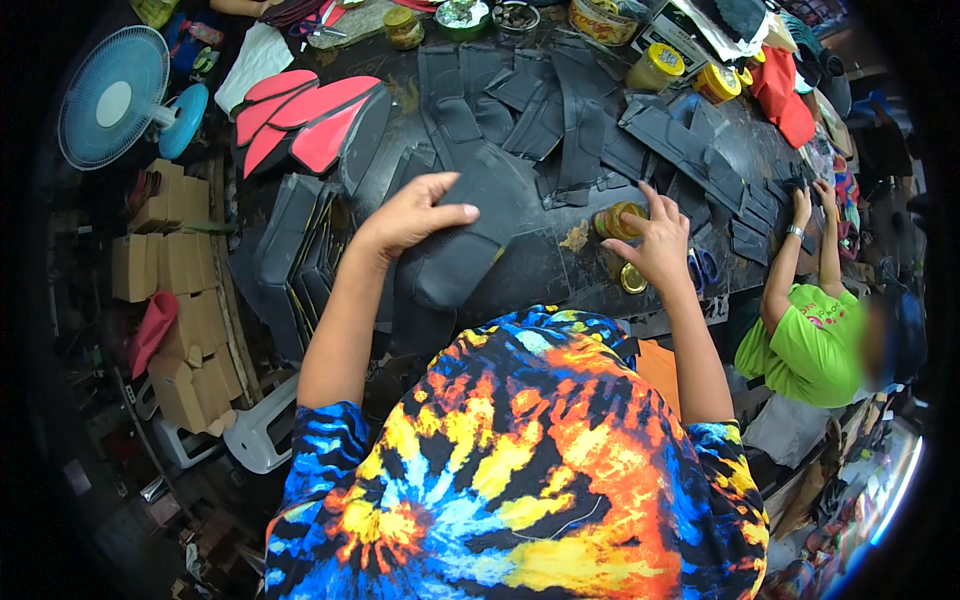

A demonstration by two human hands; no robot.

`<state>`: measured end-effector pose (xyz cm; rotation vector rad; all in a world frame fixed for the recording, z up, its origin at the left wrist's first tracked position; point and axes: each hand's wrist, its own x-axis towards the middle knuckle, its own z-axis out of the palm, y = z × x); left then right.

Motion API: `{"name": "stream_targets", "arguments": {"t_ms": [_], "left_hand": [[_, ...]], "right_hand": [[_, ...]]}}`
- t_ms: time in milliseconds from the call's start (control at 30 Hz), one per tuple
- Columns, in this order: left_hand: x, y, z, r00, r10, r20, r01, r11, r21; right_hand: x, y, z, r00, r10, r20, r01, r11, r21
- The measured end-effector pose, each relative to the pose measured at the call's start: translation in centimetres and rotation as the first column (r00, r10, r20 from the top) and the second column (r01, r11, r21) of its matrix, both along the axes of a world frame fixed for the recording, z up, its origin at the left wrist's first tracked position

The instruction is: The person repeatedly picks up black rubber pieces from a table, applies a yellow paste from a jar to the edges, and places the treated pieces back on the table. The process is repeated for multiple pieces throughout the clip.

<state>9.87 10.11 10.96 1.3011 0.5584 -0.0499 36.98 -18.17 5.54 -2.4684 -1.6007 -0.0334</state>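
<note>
My left hand (412,215) is closed at the edge of a black leather-like panel (470,235), its thumb lying across the upper face. The panel rests toward me, over the near side of the dark worktable (540,275). To the right, my right hand (660,240) reaches over a small glass jar (606,222) with amber-brown contents. Its fingers are spread, and one meets the jar's top; whether it dips inside I cannot tell. Just nearer to me lies a round gold-coloured lid (632,279).
Black cut pieces (565,110) cover the table's far side. Folded black panels (290,235) and red-faced pieces (320,125) lie left. Blue-handled scissors (708,264) are right of my right hand. A co-worker in green (810,340) works at right; a fan (115,100) stands far left.
</note>
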Motion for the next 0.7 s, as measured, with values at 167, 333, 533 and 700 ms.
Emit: {"name": "stream_targets", "arguments": {"t_ms": [167, 333, 533, 700], "left_hand": [[2.3, -1.6, -0.3, 0.993, -0.113, 0.024, 0.115, 0.986, -0.124], [3.1, -2.1, -0.7, 0.976, -0.196, 0.091, 0.21, 0.962, -0.175], [4.4, -1.9, 0.1, 0.957, -0.244, 0.158, 0.272, 0.943, -0.192], [4.9, -2.1, 1.1, 0.932, -0.289, 0.217, 0.337, 0.913, -0.229]], "right_hand": [[0.0, -0.9, 0.3, 0.998, -0.022, -0.055, 0.033, 0.975, 0.219], [-1.7, -2.9, 1.6, 0.999, -0.047, -0.017, 0.05, 0.975, 0.219], [-3.3, -1.6, 6.0, 0.81, 0.085, -0.58, 0.121, 0.944, 0.306], [-4.8, 2.7, 10.1, 0.618, 0.364, -0.697, 0.07, 0.858, 0.509]]}}
